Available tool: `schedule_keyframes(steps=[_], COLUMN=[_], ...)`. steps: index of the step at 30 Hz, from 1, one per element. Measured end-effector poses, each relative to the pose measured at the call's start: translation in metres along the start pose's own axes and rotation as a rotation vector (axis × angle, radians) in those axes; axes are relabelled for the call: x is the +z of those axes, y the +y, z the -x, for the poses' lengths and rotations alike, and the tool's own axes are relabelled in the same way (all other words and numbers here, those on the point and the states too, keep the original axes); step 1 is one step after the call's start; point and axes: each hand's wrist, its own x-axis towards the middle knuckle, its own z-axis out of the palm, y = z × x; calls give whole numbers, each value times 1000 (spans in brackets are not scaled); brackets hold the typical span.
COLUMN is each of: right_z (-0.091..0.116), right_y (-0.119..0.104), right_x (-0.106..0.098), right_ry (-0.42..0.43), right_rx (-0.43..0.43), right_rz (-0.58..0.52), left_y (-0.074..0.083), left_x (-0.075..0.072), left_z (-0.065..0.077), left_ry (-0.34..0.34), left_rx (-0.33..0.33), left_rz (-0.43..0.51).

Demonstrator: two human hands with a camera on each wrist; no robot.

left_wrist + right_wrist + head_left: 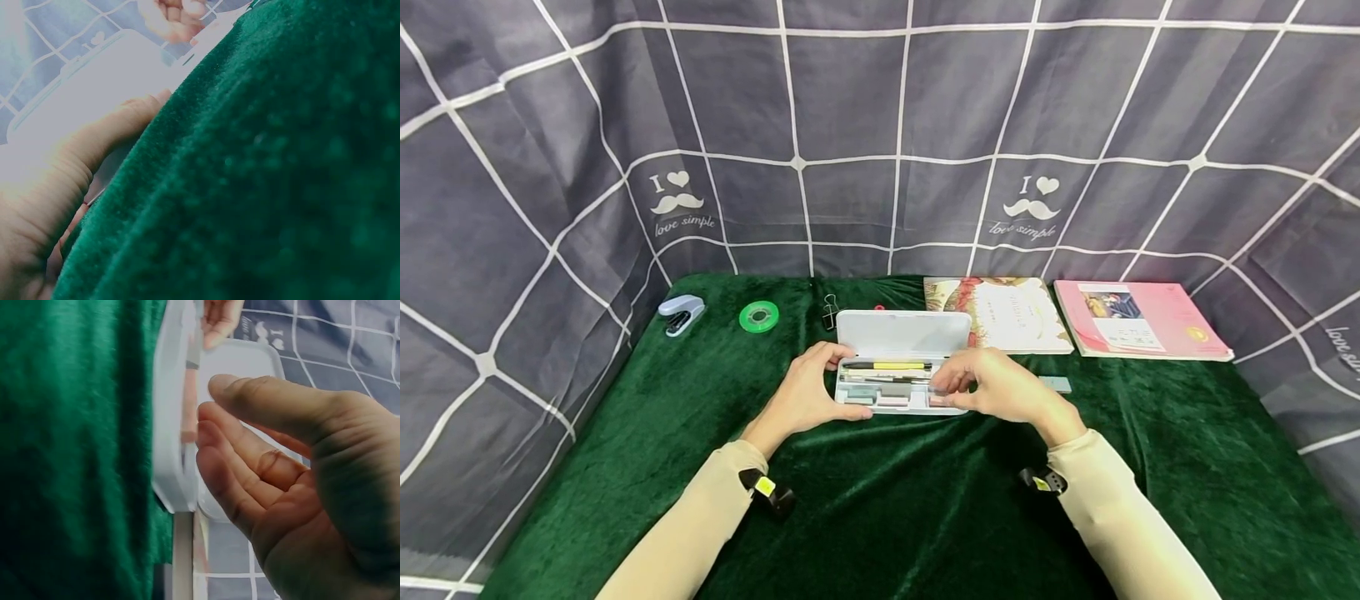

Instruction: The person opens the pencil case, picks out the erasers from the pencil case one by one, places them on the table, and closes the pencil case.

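A white pencil case (902,332) stands in front of me with its lid raised. A yellow-and-black pen (901,365), a slimmer dark pen and several small blocks lie inside. My left hand (805,385) grips the case's left end, thumb along the front edge and fingers at the back. Over the right end is my right hand (996,387), its fingers loosely bent above the compartments. In the right wrist view, a pink eraser (189,406) sits in the case beside those fingertips, and nothing shows between thumb and fingers.
A stapler (683,315), a green tape roll (759,317) and a binder clip (830,315) lie to the left. An illustrated book (1015,317) and a pink book (1150,321) are at the back right. A small grey-blue piece (1056,384) lies behind my right wrist.
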Motion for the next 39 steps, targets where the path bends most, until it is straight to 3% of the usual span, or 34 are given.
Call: schedule_keyframes(steps=[6, 11, 17, 24, 31, 35, 39], right_z=[-3, -1, 12, 45, 73, 77, 78], right_y=[3, 0, -1, 10, 28, 37, 40], right_x=[7, 4, -14, -37, -32, -24, -19], right_ry=[-27, -18, 83, 186, 179, 171, 111], right_rx=[-67, -54, -20, 26, 65, 74, 90], right_rz=[41, 31, 3, 84, 89, 78, 19], left_y=[0, 1, 2, 1, 0, 0, -1], left_x=[0, 1, 1, 1, 0, 0, 0], left_z=[-1, -2, 0, 1, 1, 0, 0], left_ry=[-2, -4, -3, -2, 7, 6, 2], left_rx=[2, -2, 0, -6, -1, -2, 2], left_rz=[-1, -2, 2, 4, 11, 9, 2])
